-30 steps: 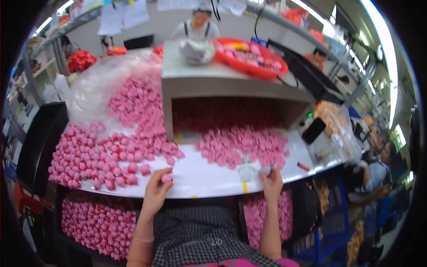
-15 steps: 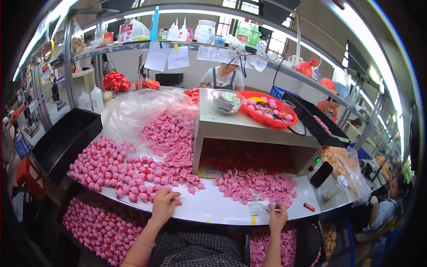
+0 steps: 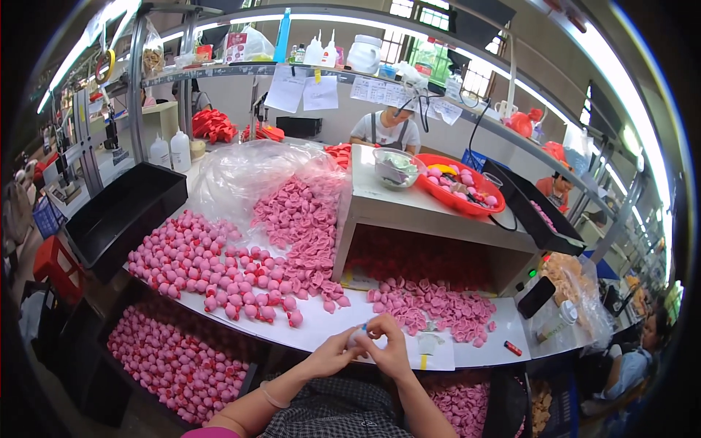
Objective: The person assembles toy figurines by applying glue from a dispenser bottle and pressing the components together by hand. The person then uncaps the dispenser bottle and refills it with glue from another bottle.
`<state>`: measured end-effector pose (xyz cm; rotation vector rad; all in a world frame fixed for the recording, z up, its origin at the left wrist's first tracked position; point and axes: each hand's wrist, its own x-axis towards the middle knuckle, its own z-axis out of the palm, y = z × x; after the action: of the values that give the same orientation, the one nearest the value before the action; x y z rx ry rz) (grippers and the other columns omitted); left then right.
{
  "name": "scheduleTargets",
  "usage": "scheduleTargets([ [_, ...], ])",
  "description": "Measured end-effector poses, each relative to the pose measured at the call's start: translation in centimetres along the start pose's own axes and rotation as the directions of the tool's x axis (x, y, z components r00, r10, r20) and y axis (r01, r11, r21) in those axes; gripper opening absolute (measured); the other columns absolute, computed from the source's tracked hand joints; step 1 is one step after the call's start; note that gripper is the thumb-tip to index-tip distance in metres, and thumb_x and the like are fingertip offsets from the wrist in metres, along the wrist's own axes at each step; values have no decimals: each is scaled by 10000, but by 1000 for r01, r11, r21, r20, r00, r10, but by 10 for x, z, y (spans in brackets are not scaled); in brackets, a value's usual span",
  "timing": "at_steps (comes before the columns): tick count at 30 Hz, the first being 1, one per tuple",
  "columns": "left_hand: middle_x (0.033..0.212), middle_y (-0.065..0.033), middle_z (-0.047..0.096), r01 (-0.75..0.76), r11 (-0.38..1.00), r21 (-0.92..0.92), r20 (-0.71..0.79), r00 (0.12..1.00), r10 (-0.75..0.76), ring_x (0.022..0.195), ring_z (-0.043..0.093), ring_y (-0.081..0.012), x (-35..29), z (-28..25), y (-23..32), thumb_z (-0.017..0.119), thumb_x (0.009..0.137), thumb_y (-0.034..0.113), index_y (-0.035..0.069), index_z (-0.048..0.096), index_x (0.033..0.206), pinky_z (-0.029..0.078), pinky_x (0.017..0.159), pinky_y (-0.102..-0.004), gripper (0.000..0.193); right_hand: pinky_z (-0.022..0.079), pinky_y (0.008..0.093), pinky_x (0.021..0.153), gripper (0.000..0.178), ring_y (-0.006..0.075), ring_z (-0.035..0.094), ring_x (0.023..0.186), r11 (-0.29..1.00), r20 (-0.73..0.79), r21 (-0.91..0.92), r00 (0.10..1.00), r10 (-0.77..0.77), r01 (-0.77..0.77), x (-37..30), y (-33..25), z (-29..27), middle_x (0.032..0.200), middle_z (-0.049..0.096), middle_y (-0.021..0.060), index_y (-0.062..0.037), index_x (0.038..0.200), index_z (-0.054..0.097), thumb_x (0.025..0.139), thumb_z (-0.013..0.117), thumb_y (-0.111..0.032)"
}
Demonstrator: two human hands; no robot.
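My left hand [image 3: 334,353] and my right hand [image 3: 388,349] meet above the front edge of the white worktop [image 3: 314,332]. Between their fingertips is a small whitish piece [image 3: 355,336] with a bit of blue by the right fingers; its kind is too small and covered to tell. Both hands are closed around it. Just right of them lies a small pale green scrap [image 3: 429,342]. Beyond the hands rests a pile of crumpled pink pieces [image 3: 431,310]. Round pink balls with red bits [image 3: 212,266] are heaped to the left, beside more crumpled pink pieces [image 3: 299,226].
A grey open-fronted box [image 3: 431,219] stands ahead, carrying a glass bowl [image 3: 395,169] and a red basket [image 3: 456,193]. Black trays [image 3: 120,212] flank the worktop. A red lighter-like stick [image 3: 512,348] and a phone [image 3: 537,297] lie right. Below sits a bin of pink balls [image 3: 175,365].
My left hand has moved right and my right hand left, away from the pale scrap, so they now meet. The view has shifted slightly. A pink ball now stands where my left hand was.
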<state>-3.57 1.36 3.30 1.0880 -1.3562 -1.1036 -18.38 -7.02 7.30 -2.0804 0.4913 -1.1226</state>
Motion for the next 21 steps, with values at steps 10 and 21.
scheduleTargets([
  [10,913,-252,624,50,673,738,-449,781,434,852,622,-452,2,-3,-2,629,908,116,-17,536,1105,486,719,-505,256,408,407,501,548,308,566,537,930,48,-368,999,-10,27,38,10,36,582,558,137,-25,587,578,922,658,-451],
  [21,1012,-336,632,-91,925,369,-150,976,156,979,630,-478,-10,-28,10,536,1014,247,-48,417,1262,487,777,-483,404,417,404,454,610,285,588,457,966,246,-259,966,75,-10,48,-13,22,530,576,176,19,599,612,957,607,-474],
])
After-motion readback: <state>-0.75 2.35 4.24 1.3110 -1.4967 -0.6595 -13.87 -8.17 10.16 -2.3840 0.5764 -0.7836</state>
